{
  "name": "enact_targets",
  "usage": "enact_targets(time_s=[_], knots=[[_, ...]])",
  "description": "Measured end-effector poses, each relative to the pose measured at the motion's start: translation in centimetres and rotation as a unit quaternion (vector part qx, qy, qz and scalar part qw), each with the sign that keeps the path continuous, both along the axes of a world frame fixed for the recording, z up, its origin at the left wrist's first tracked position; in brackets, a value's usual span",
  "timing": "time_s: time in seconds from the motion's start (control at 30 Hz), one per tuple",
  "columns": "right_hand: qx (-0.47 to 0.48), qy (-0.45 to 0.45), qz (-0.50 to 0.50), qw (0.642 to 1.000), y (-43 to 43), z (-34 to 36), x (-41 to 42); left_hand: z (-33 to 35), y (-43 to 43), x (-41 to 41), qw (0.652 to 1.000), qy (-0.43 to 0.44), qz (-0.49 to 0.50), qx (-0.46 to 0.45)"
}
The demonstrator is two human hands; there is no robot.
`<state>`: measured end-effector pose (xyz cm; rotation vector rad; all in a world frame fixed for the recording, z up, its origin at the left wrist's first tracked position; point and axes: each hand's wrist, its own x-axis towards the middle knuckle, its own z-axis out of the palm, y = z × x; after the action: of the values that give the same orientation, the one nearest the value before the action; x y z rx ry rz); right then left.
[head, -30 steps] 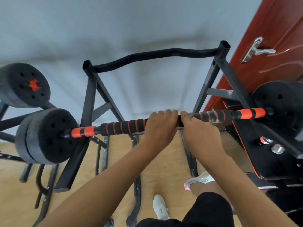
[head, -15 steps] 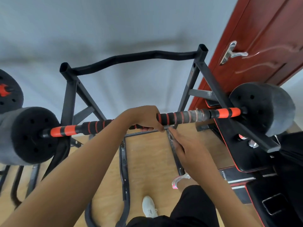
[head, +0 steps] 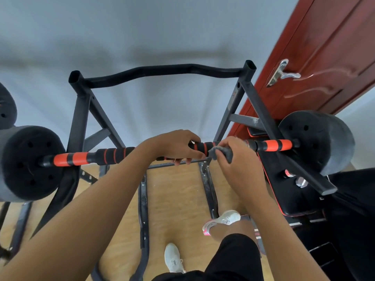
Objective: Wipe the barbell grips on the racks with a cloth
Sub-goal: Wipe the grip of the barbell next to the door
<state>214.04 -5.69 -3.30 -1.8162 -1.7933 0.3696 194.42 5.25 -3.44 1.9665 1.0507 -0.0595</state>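
At the centre of the barbell [head: 269, 145], the left hand [head: 172, 147] grips the black foam grip [head: 115, 154], fingers curled over the top with the fingertips showing below the bar. Just beside it, the right hand [head: 237, 167] holds a grey cloth [head: 222, 152] closed around the same grip, to the right of centre. The cloth appears to wrap the bar fully, but its underside is hidden by the hand.

The grip carries narrow orange rings. Orange sleeves sit at both ends. The barbell lies level across the two sloping arms of a black steel rack [head: 78, 118]. A black weight plate [head: 30, 163] sits outside the left arm and a second plate [head: 316, 142] outside the right arm. The left plate is cut off by the frame edge.

A black bench pad [head: 284, 191] with red trim lies below the right arm. Behind it stands a red door [head: 324, 47] with a metal lever handle [head: 284, 75]. Two white shoes [head: 172, 258] stand on the wood floor [head: 178, 199].
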Motion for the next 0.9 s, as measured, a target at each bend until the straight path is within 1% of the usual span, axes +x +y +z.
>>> enact_targets(time_s=[0.07, 0.13, 0.17, 0.2, 0.27, 0.3, 0.33, 0.4, 0.57, 0.67, 0.8, 0.87, 0.9], knots=[[0.012, -0.043, -0.004, 0.999, 1.1, 0.1, -0.2, 0.1, 0.1, 0.0, 1.0, 0.0, 0.003, -0.002], [0.009, -0.053, 0.002, 0.999, 1.9, 0.1, -0.7, 0.2, 0.0, 0.0, 1.0, 0.005, 0.01, 0.002], [0.01, -0.06, 0.005, 0.998, 2.3, 0.2, -0.9, 0.1, -0.2, 0.1, 1.0, 0.017, 0.012, 0.019], [0.013, -0.069, 0.004, 0.998, 2.8, 0.3, -1.2, -0.1, -0.5, 0.3, 0.997, 0.042, 0.009, 0.06], [0.0, -0.088, 0.003, 0.996, 3.9, 1.0, -1.5, -0.8, -1.2, 0.9, 0.977, 0.12, 0.006, 0.174], [-0.016, -0.097, 0.005, 0.995, 4.4, 1.4, -1.5, -1.1, -1.5, 1.1, 0.966, 0.148, 0.014, 0.209], [-0.035, -0.103, 0.011, 0.994, 4.8, 1.8, -1.4, -1.3, -1.7, 1.3, 0.962, 0.16, 0.024, 0.22], [-0.066, -0.095, 0.025, 0.993, 4.8, 2.3, -1.0, -1.5, -1.4, 1.4, 0.967, 0.162, 0.02, 0.196], [-0.132, -0.052, 0.053, 0.989, 2.8, 2.9, 0.3, -1.0, 0.3, 1.3, 0.984, 0.155, -0.019, 0.087], [-0.103, -0.062, 0.048, 0.992, 2.6, 2.3, 0.3, -0.8, 0.8, 1.1, 0.988, 0.146, -0.018, 0.046], [-0.037, -0.089, 0.023, 0.995, 4.0, 1.7, -1.2, -1.2, 0.7, 1.3, 0.986, 0.154, -0.016, 0.069], [-0.042, -0.107, 0.023, 0.993, 4.9, 2.0, -1.7, -1.3, 0.7, 1.4, 0.985, 0.158, -0.015, 0.072], [-0.054, -0.116, 0.028, 0.991, 5.2, 2.2, -1.8, -1.1, 0.8, 1.3, 0.987, 0.152, -0.013, 0.051]])
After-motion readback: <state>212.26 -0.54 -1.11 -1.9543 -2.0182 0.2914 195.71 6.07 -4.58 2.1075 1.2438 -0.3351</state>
